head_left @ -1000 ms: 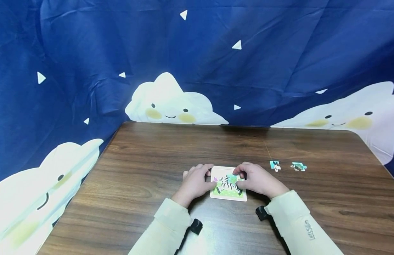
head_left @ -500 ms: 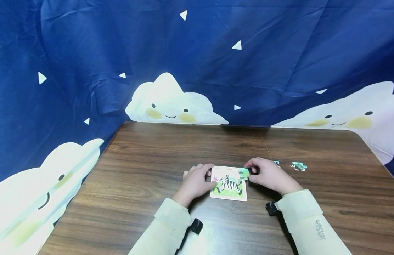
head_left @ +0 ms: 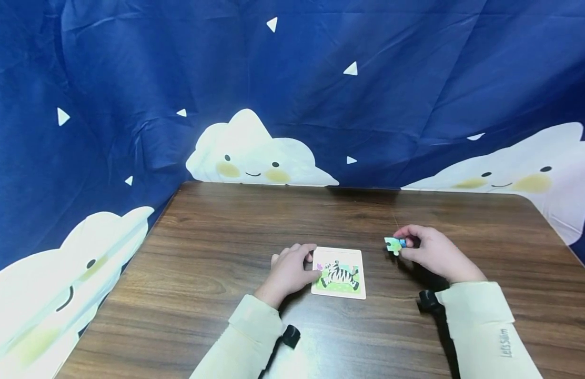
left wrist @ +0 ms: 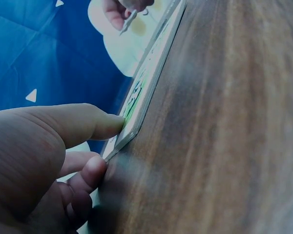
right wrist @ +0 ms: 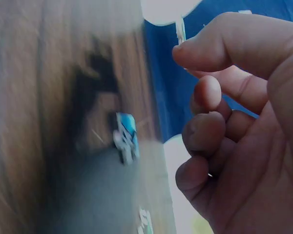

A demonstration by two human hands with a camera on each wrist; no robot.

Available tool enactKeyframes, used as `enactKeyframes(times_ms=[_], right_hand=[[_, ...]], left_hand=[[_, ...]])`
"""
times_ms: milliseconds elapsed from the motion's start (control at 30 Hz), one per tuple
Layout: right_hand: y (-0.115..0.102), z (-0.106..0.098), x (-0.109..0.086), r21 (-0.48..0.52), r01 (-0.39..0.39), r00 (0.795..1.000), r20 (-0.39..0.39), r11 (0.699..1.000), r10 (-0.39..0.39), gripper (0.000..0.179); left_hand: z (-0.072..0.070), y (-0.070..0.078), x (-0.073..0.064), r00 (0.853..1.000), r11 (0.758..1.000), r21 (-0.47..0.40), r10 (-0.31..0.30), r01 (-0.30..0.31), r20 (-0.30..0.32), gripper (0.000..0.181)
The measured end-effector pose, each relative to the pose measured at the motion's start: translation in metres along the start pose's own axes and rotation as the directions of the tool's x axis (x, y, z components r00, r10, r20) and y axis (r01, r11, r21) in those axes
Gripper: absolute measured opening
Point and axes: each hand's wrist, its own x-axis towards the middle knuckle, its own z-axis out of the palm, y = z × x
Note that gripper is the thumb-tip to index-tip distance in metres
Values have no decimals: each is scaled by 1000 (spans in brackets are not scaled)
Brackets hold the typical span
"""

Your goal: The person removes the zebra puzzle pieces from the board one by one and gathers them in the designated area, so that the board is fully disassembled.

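- The left hand pinches the left side of a flat, square puzzle board with a pale rim and a black-and-white zebra on green, its thumb on the printed face and other fingers at the edge.
- This board lies flat on the brown wood-grain table, towards the near side.
- The right hand pinches a small light-blue and green jigsaw piece between thumb and fingers, raised off the table, to the right of the board and apart from it.
- Under the right hand, a blue jigsaw piece with black-and-white print lies on the table; another loose piece is partly cut off in the right wrist view.
- Cream sleeves cover both forearms.
- Beyond the far edge hangs a dark-blue cloth with white smiling clouds.
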Motion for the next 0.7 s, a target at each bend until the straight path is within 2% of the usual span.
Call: enactKeyframes(times_ms=[300,533,700], right_hand=[[19,-20,-9,-33,-49,998,-37,998,48,30],[32,-29,-16,-22,-65,996,-65,998,64,33],[39,-37,-21,-29,-78,995,-63,997,76,32]], left_hand=[[1,0,0,1000,1000,-1,2,-2,-6,63],[2,-1,0,1000,1000,4,5,-5,-3,62],[2,-2,0,1000,1000,-4,8,-9,-9,61]])
